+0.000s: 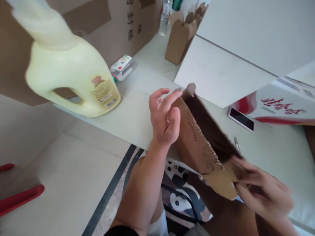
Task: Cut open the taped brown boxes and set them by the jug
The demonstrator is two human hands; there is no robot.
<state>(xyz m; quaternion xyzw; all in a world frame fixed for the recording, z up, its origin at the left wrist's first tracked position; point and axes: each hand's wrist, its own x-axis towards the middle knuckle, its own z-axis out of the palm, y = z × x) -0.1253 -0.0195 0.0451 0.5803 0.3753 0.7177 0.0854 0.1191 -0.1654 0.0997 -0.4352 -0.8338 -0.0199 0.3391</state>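
A brown cardboard box (190, 137), narrow and open at the top with a ragged edge, is tilted at the table's front edge. At its near end, my right hand (267, 191) pinches the wall beside a rounded flap, slightly blurred. My left hand (164, 118) is raised at the box's far end, fingers loosely bent and apart, holding nothing. Its index fingertip is close to the far flap; whether they touch I cannot tell. The box's inside is dark.
On the pale table (133, 108) stand a large yellow detergent bottle (71, 72), a small clear package (123, 67), a scalloped cardboard box (178, 41) and a water bottle (164, 19). A phone (241, 118) lies by a red-and-white carton (283, 101). A white panel (211, 70) rises behind.
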